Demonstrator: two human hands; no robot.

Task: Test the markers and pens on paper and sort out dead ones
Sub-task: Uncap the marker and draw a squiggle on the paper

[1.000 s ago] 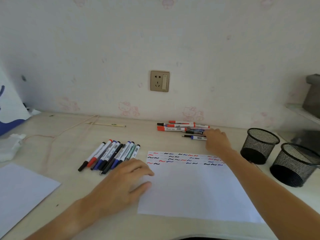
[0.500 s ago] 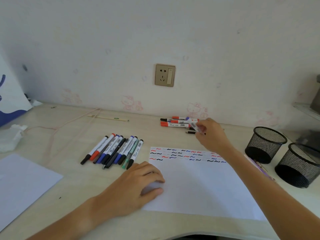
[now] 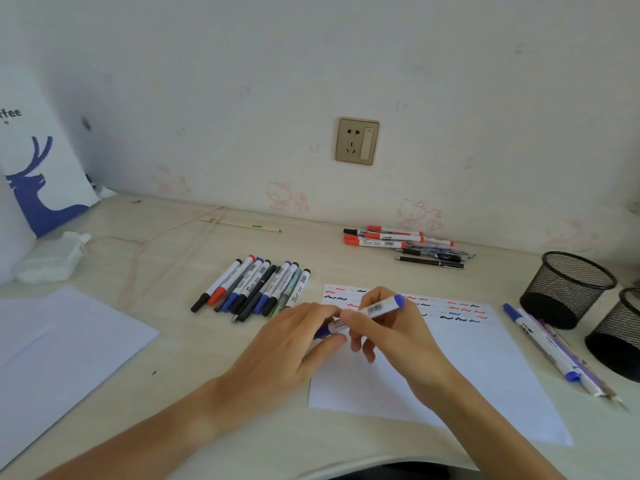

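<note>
Both hands clasp 1 white, blue-capped plastic marker [image 3: 367, 314] over the squiggle-marked paper sheet [image 3: 450, 368]: right hand [image 3: 391, 327] pinching the stiff, light barrel, left hand [image 3: 301, 337] gripping the cap end, likely to pull straight off.

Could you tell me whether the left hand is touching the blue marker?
Touching: the head view shows the left hand pinching the blue marker at its cap end.

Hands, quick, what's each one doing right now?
Left hand: closed on the cap end of the blue marker.
Right hand: closed on the same marker's barrel, above the paper.
</note>
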